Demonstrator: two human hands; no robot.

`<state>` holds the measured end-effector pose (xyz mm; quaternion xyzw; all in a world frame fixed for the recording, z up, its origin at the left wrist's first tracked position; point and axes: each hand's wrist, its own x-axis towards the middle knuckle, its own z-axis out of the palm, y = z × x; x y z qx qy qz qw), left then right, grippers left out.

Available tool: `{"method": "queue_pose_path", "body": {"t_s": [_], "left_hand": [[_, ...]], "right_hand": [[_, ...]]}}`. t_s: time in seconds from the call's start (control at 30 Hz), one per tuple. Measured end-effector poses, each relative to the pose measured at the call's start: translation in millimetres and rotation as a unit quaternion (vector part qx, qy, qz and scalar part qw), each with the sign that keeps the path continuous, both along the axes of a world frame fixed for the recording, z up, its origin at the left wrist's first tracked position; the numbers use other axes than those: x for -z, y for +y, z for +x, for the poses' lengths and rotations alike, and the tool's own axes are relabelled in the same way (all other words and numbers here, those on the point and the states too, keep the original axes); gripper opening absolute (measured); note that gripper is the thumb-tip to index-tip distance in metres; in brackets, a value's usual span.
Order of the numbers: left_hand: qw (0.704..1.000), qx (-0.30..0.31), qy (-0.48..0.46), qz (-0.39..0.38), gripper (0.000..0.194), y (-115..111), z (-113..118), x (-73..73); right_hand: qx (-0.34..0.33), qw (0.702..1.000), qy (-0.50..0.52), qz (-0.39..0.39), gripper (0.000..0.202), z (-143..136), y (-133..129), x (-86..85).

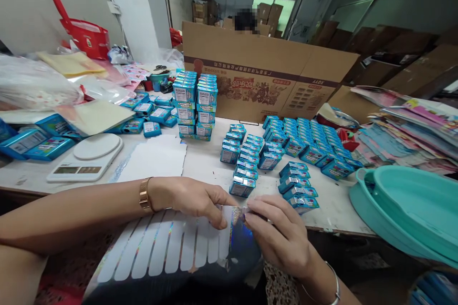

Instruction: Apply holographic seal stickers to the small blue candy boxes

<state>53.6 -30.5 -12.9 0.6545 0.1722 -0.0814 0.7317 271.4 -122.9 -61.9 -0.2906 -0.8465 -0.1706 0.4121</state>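
A shiny holographic sheet with long white rounded strips lies at the table's front edge and over the lap. My left hand rests on its top edge, index finger stretched out to the right and thumb apart, holding nothing. My right hand is closed at the sheet's upper right corner, fingertips pinched together close to the left fingertip. What the right fingers pinch is too small to make out. Just beyond the hands stand rows of small blue boxes.
A white scale and white paper sheets are at the left. Stacked blue boxes stand before a large cardboard box. Teal basins sit at the right. A person's head shows behind the cardboard.
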Motion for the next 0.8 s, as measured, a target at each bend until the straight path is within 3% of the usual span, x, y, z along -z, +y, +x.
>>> {"method": "queue_pose_path", "body": {"t_s": [0.17, 0.23, 0.33, 0.47, 0.7, 0.8], "left_hand": [[1.000, -0.007, -0.007, -0.003, 0.023, 3, -2, 3.1], [1.000, -0.011, -0.001, -0.004, 0.027, 5, -3, 4.1], [1.000, -0.023, 0.002, 0.003, 0.043, 6, -5, 3.8], [1.000, -0.010, -0.017, -0.008, 0.060, 7, -5, 4.2], [0.995, -0.011, -0.004, -0.094, 0.057, 9, -5, 13.4], [0.994, -0.015, -0.008, -0.105, 0.055, 9, -5, 14.5]], "right_hand": [[-0.027, 0.999, -0.005, 0.016, 0.016, 1, -1, 5.8], [-0.030, 1.000, 0.002, 0.008, 0.025, 2, 0, 6.6], [0.021, 0.998, 0.030, -0.049, 0.038, 5, 1, 3.1], [0.042, 0.992, 0.044, -0.110, 0.029, 9, 2, -3.0], [0.040, 0.999, -0.015, 0.017, 0.030, 13, 1, 1.4], [0.032, 0.999, -0.010, 0.007, 0.029, 13, 0, 1.8]]}}
